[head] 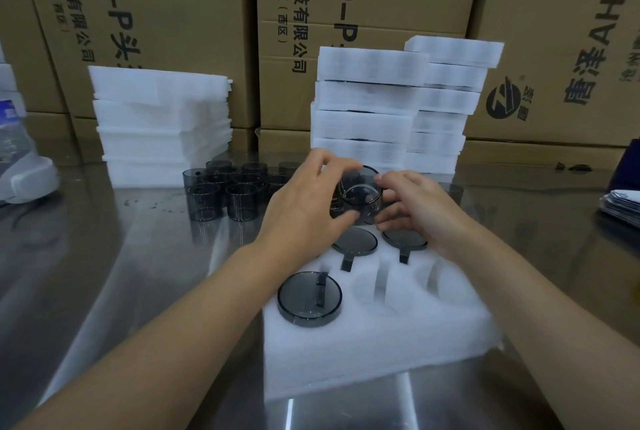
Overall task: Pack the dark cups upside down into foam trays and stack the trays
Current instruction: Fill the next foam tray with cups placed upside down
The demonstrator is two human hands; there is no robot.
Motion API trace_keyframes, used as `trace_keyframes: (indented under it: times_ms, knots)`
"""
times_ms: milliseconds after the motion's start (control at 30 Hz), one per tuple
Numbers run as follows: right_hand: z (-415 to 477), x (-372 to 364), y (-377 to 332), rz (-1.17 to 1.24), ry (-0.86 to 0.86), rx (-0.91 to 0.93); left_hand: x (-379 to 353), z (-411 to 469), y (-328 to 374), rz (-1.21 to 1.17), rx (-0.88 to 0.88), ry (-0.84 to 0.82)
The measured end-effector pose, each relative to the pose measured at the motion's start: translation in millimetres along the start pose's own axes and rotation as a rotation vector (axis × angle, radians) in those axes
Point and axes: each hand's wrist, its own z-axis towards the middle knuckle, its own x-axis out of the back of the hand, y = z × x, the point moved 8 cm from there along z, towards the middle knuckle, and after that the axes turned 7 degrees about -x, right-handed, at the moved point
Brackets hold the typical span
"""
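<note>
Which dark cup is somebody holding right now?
The tilted cup gripped by the left hand and right hand over the far end of the foam tray; nobody grips the others.

The left hand [304, 201] and right hand [415, 211] are gripping one dark cup [362, 194], apparently tilted, above the far row of the foam tray [381, 343]. Three inverted cups [309, 298] are sitting in tray pockets. Loose cups [221, 194] are standing on the steel table [138, 273] near stacked trays [367, 111].
</note>
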Motion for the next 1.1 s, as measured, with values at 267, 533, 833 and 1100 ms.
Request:
trace_keyframes:
  times_ms: [267, 533, 833, 1100]
  knots:
    - [-0.4, 8.7, -5.1, 0.014, 0.057, 0.072, -8.3, -0.8, -11.8, 0.024, 0.083, -0.054]
    - [-1.2, 4.0, -7.7, 0.013, 0.026, 0.093, -9.4, -1.1, -9.2, -0.014, 0.067, -0.071]
    - [-2.4, 4.0, -7.8, -0.02, 0.034, 0.088, -10.6, -1.1, -10.2, -0.015, 0.061, -0.069]
    - [-4.2, 3.3, -9.1, -0.046, 0.05, 0.101, -13.2, -1.6, -12.0, -0.01, 0.076, -0.078]
